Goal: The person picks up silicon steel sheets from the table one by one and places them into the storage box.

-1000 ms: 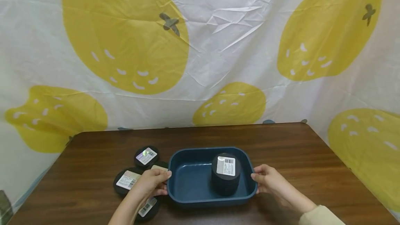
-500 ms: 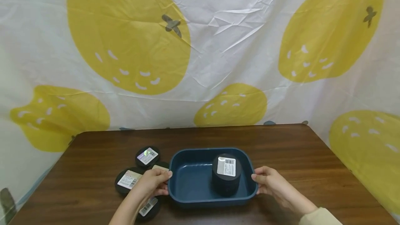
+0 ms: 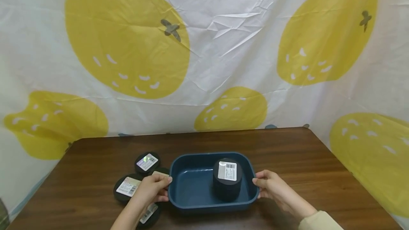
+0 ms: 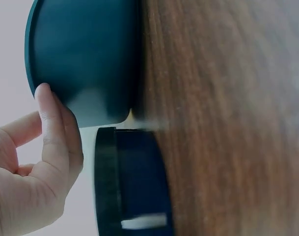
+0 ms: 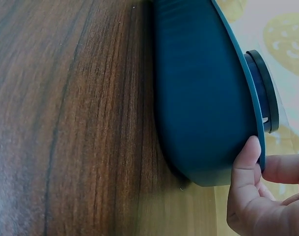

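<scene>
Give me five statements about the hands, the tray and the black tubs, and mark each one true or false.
1. The left hand grips the rim of the blue tray. True.
2. The right hand holds a tub. False: the right hand pinches the rim of the blue tray.
3. A black tub stands inside the blue tray, nearer the right hand than the left. True.
4. The other tubs sit to the right of the tray. False: the other tubs are on the wooden table, to the left of the tray.
5. The cloth behind the table is printed with yellow fruit. True.
</scene>
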A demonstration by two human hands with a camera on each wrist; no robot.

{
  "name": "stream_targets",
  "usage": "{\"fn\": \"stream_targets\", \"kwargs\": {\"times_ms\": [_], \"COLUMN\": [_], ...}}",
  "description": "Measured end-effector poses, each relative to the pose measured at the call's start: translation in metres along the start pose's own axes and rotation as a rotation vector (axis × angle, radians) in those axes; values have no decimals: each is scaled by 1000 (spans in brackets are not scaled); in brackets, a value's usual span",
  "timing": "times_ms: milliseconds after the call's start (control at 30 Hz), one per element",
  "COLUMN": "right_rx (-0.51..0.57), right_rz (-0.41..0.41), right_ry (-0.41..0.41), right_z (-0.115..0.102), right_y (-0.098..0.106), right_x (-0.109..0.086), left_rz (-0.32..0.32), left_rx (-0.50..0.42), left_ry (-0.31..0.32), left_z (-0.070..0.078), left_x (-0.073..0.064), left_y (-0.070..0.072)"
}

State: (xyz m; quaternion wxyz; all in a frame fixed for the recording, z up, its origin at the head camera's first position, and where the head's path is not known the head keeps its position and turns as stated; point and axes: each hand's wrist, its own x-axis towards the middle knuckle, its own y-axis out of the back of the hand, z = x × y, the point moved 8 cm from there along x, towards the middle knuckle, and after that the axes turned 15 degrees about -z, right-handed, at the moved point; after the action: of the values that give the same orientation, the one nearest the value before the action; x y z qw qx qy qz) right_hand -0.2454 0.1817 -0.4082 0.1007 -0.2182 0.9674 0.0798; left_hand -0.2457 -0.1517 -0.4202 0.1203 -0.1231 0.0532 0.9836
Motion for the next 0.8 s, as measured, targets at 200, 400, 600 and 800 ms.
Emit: {"fn": "stream_targets", "kwargs": {"times_ms": [200,400,600,800], "right_rx": [7,9,8,12], "right_rz": [5,0,0,-4], "right_ry": [4,-1,-9,-7], "right_z": [0,0,1,1], "right_y": [-1,0,1,0], "right_x": [1,0,0,0], "left_rz": [-20,-149,-241,-288], "left_rx": [46,122,256,302], "left_ry": [-35,-87,-134,-113], "left_z": [5,10,17,17], "left_x": [-7,-13,-22,-25], "left_y": [0,-3,-4,-6]}}
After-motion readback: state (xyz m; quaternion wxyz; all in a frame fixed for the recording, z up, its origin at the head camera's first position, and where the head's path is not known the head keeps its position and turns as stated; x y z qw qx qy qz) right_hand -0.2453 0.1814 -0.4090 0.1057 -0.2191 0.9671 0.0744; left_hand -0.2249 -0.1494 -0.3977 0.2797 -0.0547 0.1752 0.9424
